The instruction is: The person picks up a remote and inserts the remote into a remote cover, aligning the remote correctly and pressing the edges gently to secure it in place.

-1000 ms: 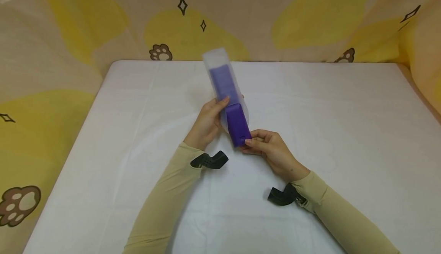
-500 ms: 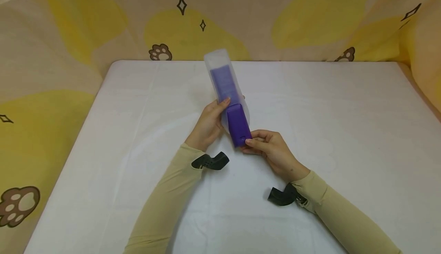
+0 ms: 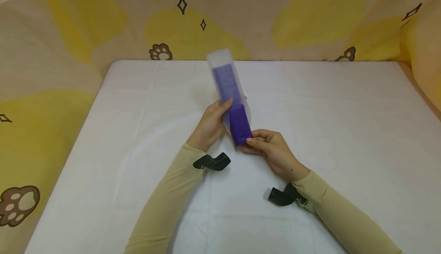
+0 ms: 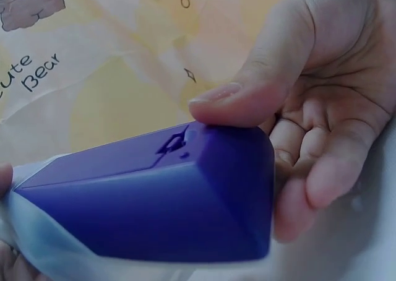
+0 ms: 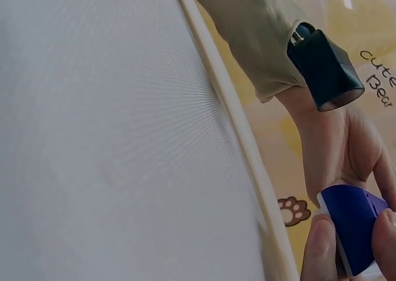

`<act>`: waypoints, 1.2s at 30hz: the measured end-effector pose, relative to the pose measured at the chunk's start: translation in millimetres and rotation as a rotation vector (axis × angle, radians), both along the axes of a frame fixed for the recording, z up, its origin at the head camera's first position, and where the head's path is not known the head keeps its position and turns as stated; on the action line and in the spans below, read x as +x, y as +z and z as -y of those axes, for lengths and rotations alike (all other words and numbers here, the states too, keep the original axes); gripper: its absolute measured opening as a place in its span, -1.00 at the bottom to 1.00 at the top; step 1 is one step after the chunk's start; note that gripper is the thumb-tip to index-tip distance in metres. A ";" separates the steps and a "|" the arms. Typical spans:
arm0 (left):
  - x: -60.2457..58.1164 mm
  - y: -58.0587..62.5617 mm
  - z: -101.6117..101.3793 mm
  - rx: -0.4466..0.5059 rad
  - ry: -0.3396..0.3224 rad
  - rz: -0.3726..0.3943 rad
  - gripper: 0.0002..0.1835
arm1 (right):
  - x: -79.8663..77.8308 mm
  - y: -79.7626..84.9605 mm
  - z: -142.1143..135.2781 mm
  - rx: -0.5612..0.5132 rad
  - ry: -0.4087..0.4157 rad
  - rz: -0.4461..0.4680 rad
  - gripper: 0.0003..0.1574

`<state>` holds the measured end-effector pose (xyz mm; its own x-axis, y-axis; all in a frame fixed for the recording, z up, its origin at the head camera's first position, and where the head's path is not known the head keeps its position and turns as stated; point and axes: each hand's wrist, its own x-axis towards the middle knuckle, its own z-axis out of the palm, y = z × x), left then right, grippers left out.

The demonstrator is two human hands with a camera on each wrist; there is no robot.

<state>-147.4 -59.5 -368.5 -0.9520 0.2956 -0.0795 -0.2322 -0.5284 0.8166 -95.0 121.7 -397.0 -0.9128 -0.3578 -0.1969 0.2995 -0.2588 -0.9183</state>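
Note:
A long purple block-shaped thing (image 3: 239,125) is partly inside a frosted, see-through sleeve (image 3: 220,58), tilted with its bare end toward me. Its exact kind is unclear; the bare end has a small latch-like notch, seen closely in the left wrist view. Around the middle of the sleeve my left hand (image 3: 208,127) grips, thumb on top and most fingers hidden underneath. My right hand (image 3: 275,150) pinches the near corner of the purple end between thumb and fingers. In the right wrist view the purple end (image 5: 349,228) sits between the right thumb and fingers.
A white-covered table (image 3: 344,139) lies beneath both hands. Behind it hangs a yellow and beige curtain (image 3: 258,12) with paw prints. Each wrist carries a black camera mount, one on the left (image 3: 213,162) and one on the right (image 3: 286,195).
The left hand and the sleeve have shifted slightly to the right, and the sleeve's far end has swung a little that way. The right hand keeps its pinch, nearly still.

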 end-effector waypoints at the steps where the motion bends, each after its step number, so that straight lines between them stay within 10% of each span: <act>1: 0.0 0.0 -0.3 -0.007 -0.002 0.001 -0.57 | 0.2 0.1 0.0 -0.006 -0.002 0.006 -0.82; 36: 1.7 -4.9 -5.4 -0.027 -0.031 -0.025 -0.56 | 0.2 0.0 -0.6 -0.063 -0.033 0.032 -0.81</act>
